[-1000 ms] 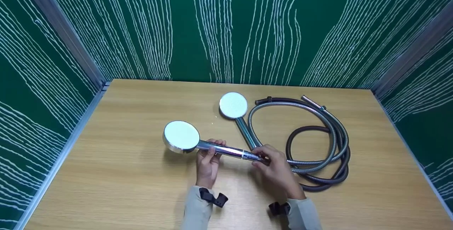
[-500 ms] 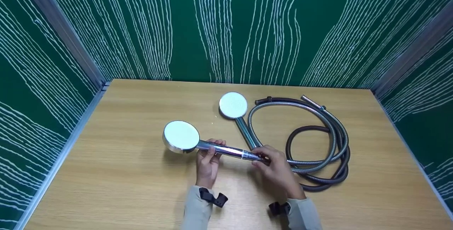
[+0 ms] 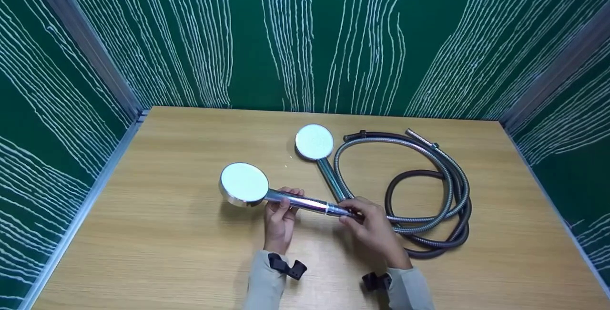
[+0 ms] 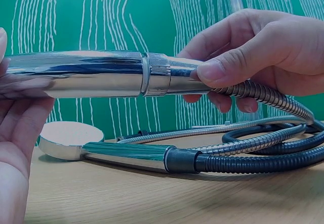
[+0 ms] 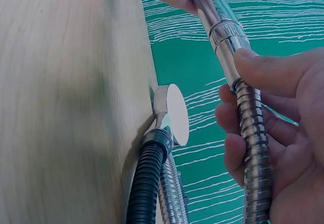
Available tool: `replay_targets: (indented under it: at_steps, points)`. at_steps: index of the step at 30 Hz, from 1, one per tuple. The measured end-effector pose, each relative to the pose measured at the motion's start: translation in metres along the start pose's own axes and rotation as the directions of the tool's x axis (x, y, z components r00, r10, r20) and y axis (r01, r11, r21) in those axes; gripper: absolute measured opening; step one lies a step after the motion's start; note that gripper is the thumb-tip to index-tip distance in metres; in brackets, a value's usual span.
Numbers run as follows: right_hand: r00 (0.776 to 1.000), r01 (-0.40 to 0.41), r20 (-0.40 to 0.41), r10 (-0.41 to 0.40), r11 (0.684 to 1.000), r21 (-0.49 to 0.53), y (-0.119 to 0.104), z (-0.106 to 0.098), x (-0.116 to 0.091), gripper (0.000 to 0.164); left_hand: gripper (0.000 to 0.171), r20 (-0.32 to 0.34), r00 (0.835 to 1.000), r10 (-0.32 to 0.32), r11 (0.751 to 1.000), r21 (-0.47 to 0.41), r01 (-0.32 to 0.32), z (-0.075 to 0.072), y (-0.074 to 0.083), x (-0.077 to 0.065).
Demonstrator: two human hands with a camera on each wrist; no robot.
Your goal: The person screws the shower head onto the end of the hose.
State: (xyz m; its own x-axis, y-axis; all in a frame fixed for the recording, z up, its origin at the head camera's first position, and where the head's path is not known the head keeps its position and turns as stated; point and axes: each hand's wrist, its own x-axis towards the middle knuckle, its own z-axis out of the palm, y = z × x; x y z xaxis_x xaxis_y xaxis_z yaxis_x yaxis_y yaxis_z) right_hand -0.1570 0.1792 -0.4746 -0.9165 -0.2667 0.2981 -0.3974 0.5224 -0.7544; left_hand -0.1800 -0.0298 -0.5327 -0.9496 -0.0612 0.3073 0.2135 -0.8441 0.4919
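Observation:
My left hand [image 3: 279, 226] holds a chrome shower head [image 3: 245, 183] by its handle, above the table, with the white face up and to the left. My right hand [image 3: 374, 229] pinches the tapered chrome hose connector [image 4: 183, 76] between thumb and fingers. This connector sits at the handle's end, behind a ridged collar [image 4: 158, 75]. A silver metal shower hose [image 5: 254, 128] runs out of the connector past the right palm. A second chrome shower head [image 3: 313, 142] lies behind on the table, joined to a black hose [image 4: 263, 162].
Silver and black hoses [image 3: 463, 183] lie coiled together at the right of the wooden table [image 3: 157, 233]. Two loose hose ends point to the back. Green walls [image 3: 248, 38] with white wavy lines stand at the back and both sides.

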Motion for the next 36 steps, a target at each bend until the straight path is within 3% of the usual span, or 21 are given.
replay_targets:
  at_steps: [10, 24, 36]
  points:
    - [0.999, -0.047, -0.016, 0.046, 0.999, -0.024, -0.0023, 0.0006, 0.0011, 0.038, 0.012, -0.010, 1.000, -0.006, 1.000, 0.002, 0.006, -0.0001, 0.0005, 0.0002]
    - [0.999, -0.001, -0.035, 0.002, 1.000, 0.011, 0.0017, 0.0016, 0.0008, 0.033, 0.012, -0.008, 1.000, 0.001, 1.000, 0.006, -0.001, 0.0005, 0.0000, 0.0002]
    - [1.000, -0.025, -0.011, 0.025, 1.000, 0.017, 0.0004, -0.0008, 0.0005, 0.029, 0.013, -0.003, 1.000, 0.001, 1.000, 0.002, -0.001, -0.0012, -0.0006, 0.0001]
